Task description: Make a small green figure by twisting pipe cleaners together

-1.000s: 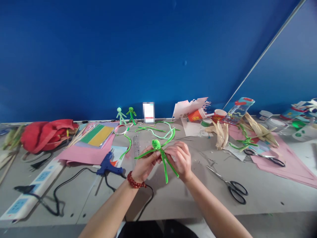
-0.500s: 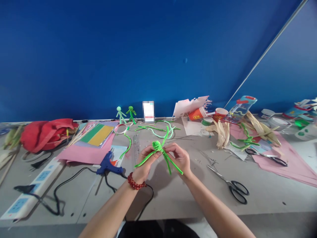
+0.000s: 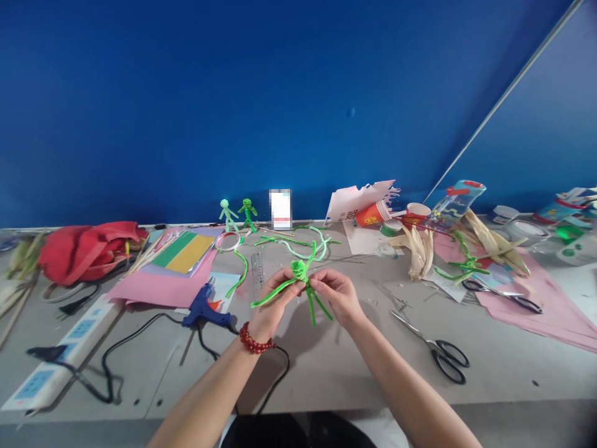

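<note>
Between my two hands, above the table, is a bright green pipe-cleaner figure (image 3: 299, 270) with a coiled head and several long loose ends. My left hand (image 3: 275, 298) pinches it just under the head; one green strand stretches left across the fingers. My right hand (image 3: 340, 297) has thumb and forefinger closed on the figure's right side, where two strands hang down. A red bead bracelet (image 3: 255, 339) circles my left wrist. Behind my hands lie loose pipe cleaners (image 3: 305, 250), and a clear ruler (image 3: 257, 274) is left of them.
A blue glue gun (image 3: 208, 309) with a black cord and a white power strip (image 3: 56, 358) lie left. Scissors (image 3: 438, 348) rest on the right near pink paper (image 3: 559, 311). Two small green figures (image 3: 247, 214) stand by the blue wall, beside a phone (image 3: 280, 210). Paper cups (image 3: 373, 214) are at back right.
The figure has turned slightly in my hands, its head more upright. Its lower strands have swung a little to the left. Both hands stay near the same spot.
</note>
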A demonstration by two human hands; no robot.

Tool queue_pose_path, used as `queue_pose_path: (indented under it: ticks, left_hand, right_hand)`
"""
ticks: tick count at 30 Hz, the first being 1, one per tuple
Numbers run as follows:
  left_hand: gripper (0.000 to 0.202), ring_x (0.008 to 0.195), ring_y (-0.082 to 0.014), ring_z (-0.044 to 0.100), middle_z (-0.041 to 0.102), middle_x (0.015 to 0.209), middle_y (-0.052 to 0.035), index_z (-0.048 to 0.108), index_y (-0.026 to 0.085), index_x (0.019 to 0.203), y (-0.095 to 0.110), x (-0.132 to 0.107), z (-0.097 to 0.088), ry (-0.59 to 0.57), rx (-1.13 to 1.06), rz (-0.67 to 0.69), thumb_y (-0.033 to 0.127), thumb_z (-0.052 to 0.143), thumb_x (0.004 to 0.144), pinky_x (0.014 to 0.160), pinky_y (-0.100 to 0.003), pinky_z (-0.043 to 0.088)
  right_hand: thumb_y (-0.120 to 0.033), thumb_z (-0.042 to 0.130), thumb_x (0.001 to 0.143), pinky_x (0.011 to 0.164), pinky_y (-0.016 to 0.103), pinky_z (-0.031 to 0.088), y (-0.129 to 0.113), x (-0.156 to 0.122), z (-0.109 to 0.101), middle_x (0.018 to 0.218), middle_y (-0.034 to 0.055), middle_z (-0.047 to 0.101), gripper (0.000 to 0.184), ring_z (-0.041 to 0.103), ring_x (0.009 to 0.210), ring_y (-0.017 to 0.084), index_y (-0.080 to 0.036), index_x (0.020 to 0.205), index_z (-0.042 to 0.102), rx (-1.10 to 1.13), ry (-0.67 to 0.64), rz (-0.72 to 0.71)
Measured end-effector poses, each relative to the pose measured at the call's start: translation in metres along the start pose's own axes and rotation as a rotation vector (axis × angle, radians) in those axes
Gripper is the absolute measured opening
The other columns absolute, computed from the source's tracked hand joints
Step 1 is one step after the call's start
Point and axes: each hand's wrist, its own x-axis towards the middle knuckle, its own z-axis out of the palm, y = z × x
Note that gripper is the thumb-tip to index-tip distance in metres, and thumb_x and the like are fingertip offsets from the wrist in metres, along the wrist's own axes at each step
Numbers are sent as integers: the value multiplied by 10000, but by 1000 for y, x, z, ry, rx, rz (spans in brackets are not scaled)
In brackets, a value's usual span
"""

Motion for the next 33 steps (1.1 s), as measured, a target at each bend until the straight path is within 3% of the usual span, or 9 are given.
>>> queue_pose_path:
  ticks: [7, 15, 21, 26, 29, 33]
  left_hand:
    - [195, 688, -113, 564, 645, 747, 20, 641, 179, 810, 1, 1, 2, 14, 37, -15, 274, 783, 716, 685, -238, 457]
    - [162, 754, -165, 621, 685, 790, -7, 686, 193, 848, 3, 1, 6, 43, 166, 53, 299, 752, 746, 716, -274, 489]
    - [200, 720, -161, 608, 697, 775, -29, 729, 172, 840, -3, 5, 2, 64, 111, -1, 323, 771, 716, 706, -274, 492]
    - [200, 674, -134, 579, 684, 727, -34, 738, 153, 793, -3, 5, 4, 22, 74, -48, 324, 785, 702, 652, -240, 474]
    - [216, 660, -128, 568, 676, 709, -36, 744, 146, 784, -1, 4, 6, 1, 85, -60, 340, 787, 699, 634, -233, 465]
    - [229, 612, -131, 555, 657, 661, -31, 737, 145, 738, 4, 3, 8, -14, 166, -36, 363, 790, 689, 590, -243, 461]
  right_hand:
    - [-384, 788, 725, 602, 250, 494, -3, 2, 1, 676, 2, 670, 252, 624, 618, 136, -177, 769, 651, 7, -47, 74]
    - [-396, 784, 720, 553, 244, 501, 3, 1, 1, 664, 0, 653, 270, 582, 571, 120, -191, 724, 609, -13, -5, 29]
    - [-368, 687, 823, 583, 251, 487, 7, 0, -1, 717, 8, 600, 202, 564, 621, 128, -190, 796, 596, -302, 71, -209]
    - [-307, 613, 872, 848, 355, 486, -9, -1, -4, 991, 74, 608, 132, 589, 961, 210, -200, 947, 621, -610, 142, -493]
    - [-319, 608, 876, 952, 415, 435, -16, -1, -6, 1130, 101, 600, 187, 549, 1086, 248, -208, 1024, 639, -754, 83, -533]
    - [-355, 610, 886, 899, 372, 460, -12, 2, -8, 1024, 83, 642, 158, 571, 1005, 230, -203, 875, 648, -705, 21, -492]
